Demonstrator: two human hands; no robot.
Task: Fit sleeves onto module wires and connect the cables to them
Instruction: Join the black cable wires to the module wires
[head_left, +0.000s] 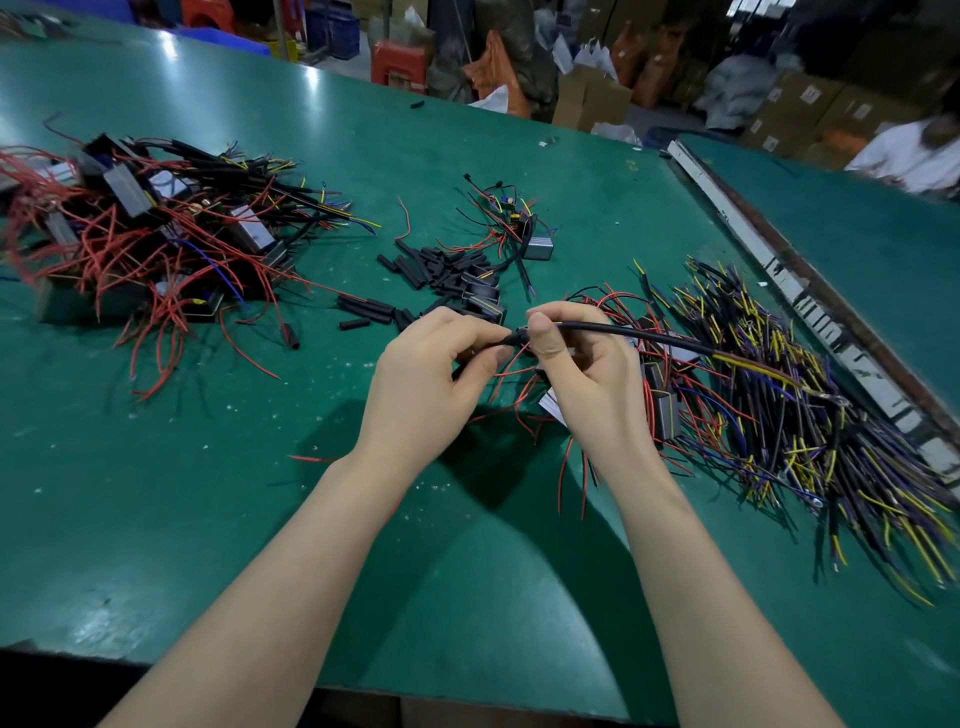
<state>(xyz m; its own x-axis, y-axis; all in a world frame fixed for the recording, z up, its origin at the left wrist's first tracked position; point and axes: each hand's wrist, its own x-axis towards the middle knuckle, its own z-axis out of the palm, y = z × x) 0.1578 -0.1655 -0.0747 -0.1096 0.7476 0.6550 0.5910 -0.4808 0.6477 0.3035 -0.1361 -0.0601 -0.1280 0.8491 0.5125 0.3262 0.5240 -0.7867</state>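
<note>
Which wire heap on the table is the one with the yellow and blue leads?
The cable heap at the right, beside the right hand. The big left heap is mostly red wires and modules.

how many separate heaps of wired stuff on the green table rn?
4, though boundaries are loose. Finished modules heap far left; small module cluster centre back; red-wired modules under the right hand; cable pile at right. The hands may hide more.
</note>
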